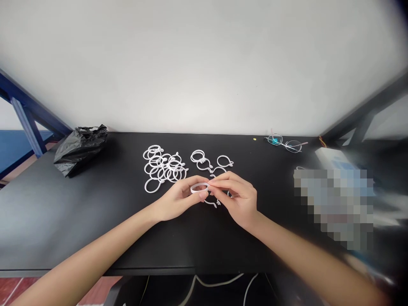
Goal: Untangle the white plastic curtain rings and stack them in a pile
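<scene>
A white plastic ring (199,188) with a clasp end, like a curtain ring, is held just above the table between both hands. My left hand (180,196) grips its left and near side between thumb and fingers. The fingertips of my right hand (237,194) pinch its right end, where the clasp is mostly hidden. To the left lies a pile of similar white rings (153,185), overlapping one another. Behind and under my hands lie several more loose rings (225,161), some with their ends apart and partly covered by my right hand.
On the black table (153,238), a crumpled black plastic bag (79,148) lies at the left and eyeglasses (283,143) at the back right. A white box (331,159) and a blurred, pixelated item (334,204) are at the right. Cables (219,282) hang below the front edge.
</scene>
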{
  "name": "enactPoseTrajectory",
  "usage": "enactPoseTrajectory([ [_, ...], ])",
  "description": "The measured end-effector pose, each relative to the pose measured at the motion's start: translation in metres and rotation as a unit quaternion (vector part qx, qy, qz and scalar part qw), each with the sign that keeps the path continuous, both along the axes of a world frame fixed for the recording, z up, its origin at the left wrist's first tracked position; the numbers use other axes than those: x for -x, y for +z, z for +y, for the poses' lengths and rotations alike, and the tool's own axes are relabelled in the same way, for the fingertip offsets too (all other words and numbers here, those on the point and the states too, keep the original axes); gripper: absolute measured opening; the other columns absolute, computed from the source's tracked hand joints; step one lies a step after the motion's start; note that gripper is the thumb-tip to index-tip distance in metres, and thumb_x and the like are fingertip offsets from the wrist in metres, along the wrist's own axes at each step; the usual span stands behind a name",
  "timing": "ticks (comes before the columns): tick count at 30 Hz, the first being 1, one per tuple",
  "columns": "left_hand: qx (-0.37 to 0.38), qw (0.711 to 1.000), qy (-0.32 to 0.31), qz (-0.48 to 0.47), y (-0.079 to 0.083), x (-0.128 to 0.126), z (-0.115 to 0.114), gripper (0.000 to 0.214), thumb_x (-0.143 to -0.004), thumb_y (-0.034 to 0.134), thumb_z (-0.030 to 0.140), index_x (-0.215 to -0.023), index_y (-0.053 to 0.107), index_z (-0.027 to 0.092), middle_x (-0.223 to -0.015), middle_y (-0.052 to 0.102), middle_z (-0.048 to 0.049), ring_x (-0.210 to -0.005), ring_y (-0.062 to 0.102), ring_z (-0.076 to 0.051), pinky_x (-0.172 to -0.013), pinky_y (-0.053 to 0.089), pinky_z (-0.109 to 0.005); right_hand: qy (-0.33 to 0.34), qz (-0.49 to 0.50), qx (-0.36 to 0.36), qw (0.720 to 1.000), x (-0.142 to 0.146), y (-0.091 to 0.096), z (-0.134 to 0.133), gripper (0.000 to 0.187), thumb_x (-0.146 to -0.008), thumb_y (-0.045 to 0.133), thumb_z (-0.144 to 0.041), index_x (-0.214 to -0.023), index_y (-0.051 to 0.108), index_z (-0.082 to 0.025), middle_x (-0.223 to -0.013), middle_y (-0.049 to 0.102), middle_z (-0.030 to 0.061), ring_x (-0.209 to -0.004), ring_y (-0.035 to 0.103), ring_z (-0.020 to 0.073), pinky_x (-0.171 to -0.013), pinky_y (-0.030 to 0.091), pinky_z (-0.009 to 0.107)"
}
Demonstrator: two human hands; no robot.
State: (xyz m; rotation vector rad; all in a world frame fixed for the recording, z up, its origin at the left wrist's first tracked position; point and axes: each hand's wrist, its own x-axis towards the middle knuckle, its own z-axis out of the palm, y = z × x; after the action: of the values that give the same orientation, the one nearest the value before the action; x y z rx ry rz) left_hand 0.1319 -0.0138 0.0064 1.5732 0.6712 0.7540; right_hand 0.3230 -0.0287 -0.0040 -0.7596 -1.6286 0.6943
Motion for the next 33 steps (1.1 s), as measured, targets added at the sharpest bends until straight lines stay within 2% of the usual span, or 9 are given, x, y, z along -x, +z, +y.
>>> enactPoseTrajectory([
  [4,-0.026,0.997,0.028,0.062,-0.0003,0.0028,-0.0021,0.024,-0.099,0.045,0.039,-0.107,0.057,0.019,-0.088,0.056,-0.0034,-0.08,0.053,-0.016,-0.071,0.048,-0.03,0.028,0.016,0.048,0.998,0.0011,0.0009,0.0013,0.015,-0.086,0.069,-0.017,-0.095,0.076,-0.026,-0.09,0.072,0.0046,-0.078,0.07,0.0172,-0.063,0.064,0.03],
  [9,-0.097,0.987,0.073,0.108,-0.0002,0.0047,-0.0026,0.015,-0.096,0.046,0.033,-0.101,0.052,0.02,-0.07,0.035,0.0045,-0.064,0.038,-0.012,-0.06,0.038,-0.025,0.06,0.046,0.138,0.988,0.0011,0.0029,0.0016,0.009,-0.084,0.072,-0.022,-0.09,0.078,-0.026,-0.085,0.072,0.0034,-0.072,0.07,0.0159,-0.062,0.066,0.03],
  [12,-0.127,0.98,0.086,0.128,0.0002,0.004,-0.0016,0.013,-0.095,0.047,0.031,-0.1,0.052,0.02,-0.069,0.034,0.0049,-0.063,0.035,-0.012,-0.058,0.035,-0.024,0.057,0.052,0.168,0.983,0.0003,0.0034,0.0019,0.008,-0.083,0.074,-0.026,-0.09,0.078,-0.025,-0.085,0.073,0.0034,-0.073,0.071,0.0165,-0.065,0.067,0.03],
  [20,-0.18,0.965,0.102,0.16,-0.0056,0.0053,-0.0017,0.012,-0.094,0.049,0.029,-0.101,0.051,0.019,-0.071,0.036,0.0044,-0.065,0.036,-0.012,-0.058,0.035,-0.024,0.031,0.02,0.153,0.988,-0.001,0.0045,0.0015,0.007,-0.083,0.074,-0.024,-0.087,0.079,-0.025,-0.081,0.075,0.0032,-0.068,0.072,0.0158,-0.057,0.064,0.026],
  [28,-0.18,0.964,0.108,0.162,-0.0058,0.0054,-0.0033,0.012,-0.094,0.049,0.03,-0.099,0.05,0.02,-0.07,0.033,0.0043,-0.064,0.037,-0.012,-0.055,0.035,-0.023,0.034,0.034,0.154,0.987,0.0014,0.005,-0.0007,0.008,-0.085,0.072,-0.028,-0.085,0.079,-0.023,-0.079,0.074,0.0032,-0.069,0.075,0.018,-0.065,0.067,0.029],
  [33,-0.208,0.956,0.108,0.174,-0.006,0.0043,-0.0031,0.011,-0.096,0.048,0.03,-0.101,0.05,0.02,-0.07,0.035,0.0047,-0.063,0.038,-0.012,-0.058,0.037,-0.024,0.032,0.025,0.132,0.99,0.0029,0.0005,-0.0001,0.008,-0.086,0.07,-0.025,-0.086,0.078,-0.024,-0.079,0.073,0.0028,-0.07,0.074,0.0177,-0.066,0.066,0.03],
])
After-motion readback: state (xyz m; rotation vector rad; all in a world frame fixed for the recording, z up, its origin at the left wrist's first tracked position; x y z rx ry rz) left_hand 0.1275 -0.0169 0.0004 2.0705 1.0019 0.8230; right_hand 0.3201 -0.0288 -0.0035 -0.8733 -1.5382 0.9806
